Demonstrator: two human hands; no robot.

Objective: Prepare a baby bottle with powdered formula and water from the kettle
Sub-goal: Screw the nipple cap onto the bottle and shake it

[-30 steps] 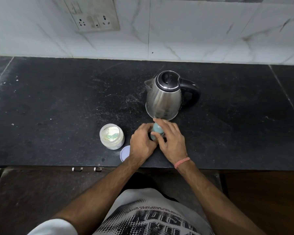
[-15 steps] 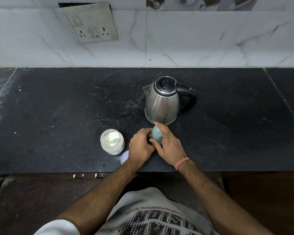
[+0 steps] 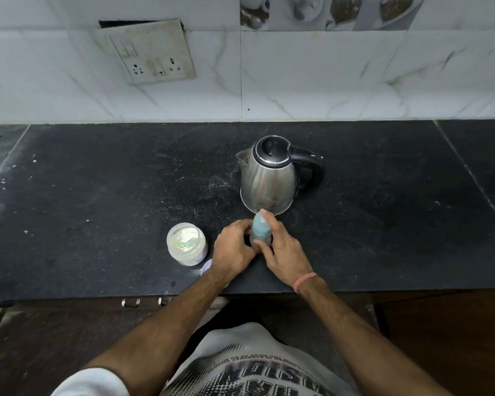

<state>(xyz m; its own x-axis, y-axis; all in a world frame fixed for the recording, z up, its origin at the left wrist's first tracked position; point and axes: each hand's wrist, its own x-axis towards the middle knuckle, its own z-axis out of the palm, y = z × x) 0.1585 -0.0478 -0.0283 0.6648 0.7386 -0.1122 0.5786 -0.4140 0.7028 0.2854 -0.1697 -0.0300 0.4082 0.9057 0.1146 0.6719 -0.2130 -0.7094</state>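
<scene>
A baby bottle (image 3: 260, 229) with a pale blue cap stands upright on the black counter (image 3: 97, 195), just in front of the steel kettle (image 3: 269, 178). My left hand (image 3: 232, 251) wraps around the bottle's lower body from the left. My right hand (image 3: 283, 250) grips the blue cap from the right, its index finger running up along the cap to its tip. An open jar of white formula powder (image 3: 187, 243) with a pale green scoop inside sits left of my hands. The jar's round lid (image 3: 205, 267) peeks out under my left wrist.
The kettle's black handle (image 3: 312, 170) points right and its spout left. A switch and socket plate (image 3: 152, 52) hangs on the tiled wall behind. The counter's front edge runs just below my wrists, with cabinet handles (image 3: 132, 302) beneath it.
The view has tilted up, showing more wall. My right hand has shifted its hold on the cap, and more of the blue cap now shows between my hands.
</scene>
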